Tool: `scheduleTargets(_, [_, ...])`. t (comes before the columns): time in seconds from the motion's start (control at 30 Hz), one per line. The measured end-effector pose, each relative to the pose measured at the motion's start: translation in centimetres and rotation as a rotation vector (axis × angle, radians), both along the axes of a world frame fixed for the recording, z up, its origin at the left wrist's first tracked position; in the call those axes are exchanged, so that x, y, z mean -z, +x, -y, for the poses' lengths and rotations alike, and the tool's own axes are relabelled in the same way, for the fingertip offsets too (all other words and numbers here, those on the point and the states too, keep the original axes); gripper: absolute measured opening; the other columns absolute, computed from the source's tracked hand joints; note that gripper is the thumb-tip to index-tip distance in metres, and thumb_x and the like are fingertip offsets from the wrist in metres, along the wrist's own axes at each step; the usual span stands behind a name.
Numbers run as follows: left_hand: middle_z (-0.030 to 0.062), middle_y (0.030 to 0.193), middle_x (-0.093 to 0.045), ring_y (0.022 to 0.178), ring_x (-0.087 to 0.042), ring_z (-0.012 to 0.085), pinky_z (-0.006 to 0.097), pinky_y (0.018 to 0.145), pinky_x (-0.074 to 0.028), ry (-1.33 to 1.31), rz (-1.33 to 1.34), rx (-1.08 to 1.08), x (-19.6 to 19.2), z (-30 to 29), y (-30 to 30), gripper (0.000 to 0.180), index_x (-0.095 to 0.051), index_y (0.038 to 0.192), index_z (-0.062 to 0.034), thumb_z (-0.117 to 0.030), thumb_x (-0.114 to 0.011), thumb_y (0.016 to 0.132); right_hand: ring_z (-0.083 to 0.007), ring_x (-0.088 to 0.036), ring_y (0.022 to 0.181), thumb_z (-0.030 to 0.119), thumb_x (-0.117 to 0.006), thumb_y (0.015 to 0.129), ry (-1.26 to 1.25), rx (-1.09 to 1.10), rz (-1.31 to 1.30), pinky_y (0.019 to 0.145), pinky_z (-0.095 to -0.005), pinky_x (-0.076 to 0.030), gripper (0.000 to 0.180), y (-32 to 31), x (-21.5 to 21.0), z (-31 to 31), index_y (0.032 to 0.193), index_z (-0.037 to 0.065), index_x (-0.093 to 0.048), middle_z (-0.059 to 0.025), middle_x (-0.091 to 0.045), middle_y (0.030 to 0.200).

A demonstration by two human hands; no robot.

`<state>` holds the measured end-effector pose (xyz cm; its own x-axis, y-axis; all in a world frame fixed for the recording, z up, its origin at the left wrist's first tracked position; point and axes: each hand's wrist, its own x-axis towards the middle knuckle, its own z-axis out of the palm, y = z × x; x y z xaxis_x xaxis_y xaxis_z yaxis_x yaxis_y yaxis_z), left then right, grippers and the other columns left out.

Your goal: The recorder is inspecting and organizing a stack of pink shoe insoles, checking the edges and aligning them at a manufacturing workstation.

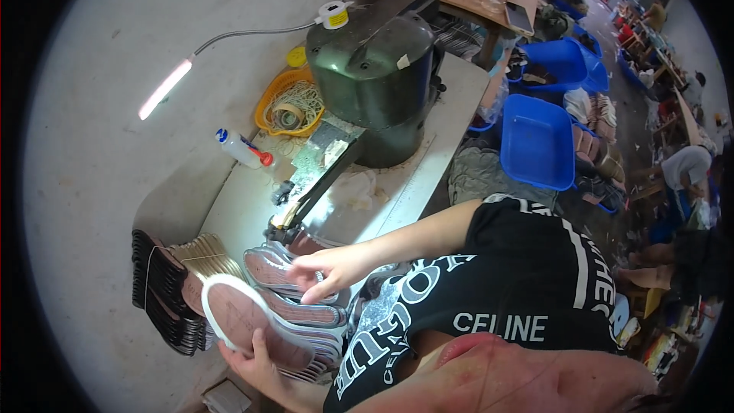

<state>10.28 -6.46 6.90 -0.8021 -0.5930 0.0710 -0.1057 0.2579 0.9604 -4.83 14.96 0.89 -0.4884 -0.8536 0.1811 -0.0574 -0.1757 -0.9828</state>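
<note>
My left hand [256, 367] grips a shoe sole [243, 315] with a pinkish inner face and a white rim, tilted up, my thumb lying across that face. Over the stacked soles, my right hand [334, 268] is open, fingers stretched out and nothing visible in them. Beneath both hands lies a pile of grey-rimmed soles [302, 310] with pinkish tops. Just beyond my right hand is the narrow arm end [284, 231] of a dark green sewing machine [371, 69], whose body stands farther back on the table.
Bundled black soles [164, 291] and beige soles [202, 254] stand by the wall. A white bottle with a red cap [243, 149] and a yellow basket of cord and tape [269, 107] sit beside the machine. A lit lamp [167, 89] hangs above. Blue tubs [538, 142] line the floor.
</note>
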Motion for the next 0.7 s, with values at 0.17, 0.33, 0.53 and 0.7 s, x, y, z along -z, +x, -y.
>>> scheduleTargets(0.17, [0.0145,0.116,-0.055,0.105,-0.056,0.0212,0.032,0.091,-0.045,0.273,-0.393,0.115,1.3,-6.0,-6.8,0.053,-0.041,0.127,0.0036,-0.007,-0.066,0.082,-0.0059,-0.053,0.084,0.014,-0.067,0.086,-0.342,0.097,0.244,0.076,-0.0248,-0.047,0.027,0.0,-4.4,0.7,0.107,0.0,-0.057,0.0007,-0.06,0.091])
scheduleTargets(0.33, [0.0157,0.113,-0.057,0.103,-0.058,0.0204,0.032,0.089,-0.047,0.536,-0.359,0.426,0.4,-5.6,-11.0,0.042,-0.044,0.125,0.0048,-0.015,-0.057,0.09,-0.0057,-0.057,0.083,0.007,-0.064,0.087,-0.143,-0.038,0.186,0.073,-0.0215,-0.048,0.028,-2.7,-4.5,-2.6,0.113,-0.002,-0.059,-0.0029,-0.065,0.097])
scheduleTargets(0.53, [0.0106,0.107,-0.061,0.099,-0.058,0.0185,0.03,0.089,-0.045,0.717,-0.45,0.319,0.5,-8.4,-14.9,0.025,-0.056,0.111,0.0047,-0.007,-0.056,0.088,-0.0174,-0.059,0.103,0.022,-0.069,0.085,-0.478,-0.162,0.575,0.092,-0.0334,-0.047,0.045,-5.0,-4.3,-2.8,0.119,-0.003,-0.054,-0.0102,-0.061,0.113])
scheduleTargets(0.7, [0.009,0.098,-0.061,0.09,-0.058,0.0142,0.027,0.084,-0.045,0.744,-0.499,0.337,0.9,-9.2,-16.1,0.019,-0.055,0.103,0.0041,-0.006,-0.06,0.088,-0.0159,-0.064,0.089,0.02,-0.072,0.082,-0.233,-0.072,0.524,0.08,-0.0303,-0.053,0.036,-7.2,-3.5,-2.4,0.109,0.0,-0.06,-0.0077,-0.066,0.098])
